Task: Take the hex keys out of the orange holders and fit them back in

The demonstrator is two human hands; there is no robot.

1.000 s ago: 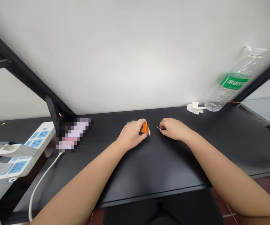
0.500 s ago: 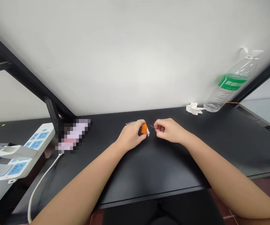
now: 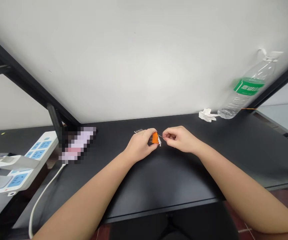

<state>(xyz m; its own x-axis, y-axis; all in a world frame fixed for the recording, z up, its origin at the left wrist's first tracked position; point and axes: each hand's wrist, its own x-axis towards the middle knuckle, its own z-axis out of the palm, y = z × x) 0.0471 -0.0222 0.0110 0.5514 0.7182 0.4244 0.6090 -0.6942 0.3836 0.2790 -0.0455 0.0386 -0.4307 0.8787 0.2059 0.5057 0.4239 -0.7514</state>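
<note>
My left hand (image 3: 140,145) is closed around a small orange piece (image 3: 155,137) with short metal pins sticking out of its right end. It rests on the black desk (image 3: 163,173). My right hand (image 3: 180,138) is just to the right, pinching a thin metal pin (image 3: 160,136) whose tip reaches the orange piece. A small row of metal pins (image 3: 138,131) lies on the desk just behind my left hand.
A white power strip with blue sockets (image 3: 26,160) and its white cable (image 3: 42,196) sit at the left. A blurred pink object (image 3: 77,144) lies beside it. A crumpled white tissue (image 3: 207,115) and a clear water bottle with a green label (image 3: 247,88) stand at the back right.
My right hand has moved left with the thin pin, from a gap away to right against the orange piece. My left hand has stayed in place.
</note>
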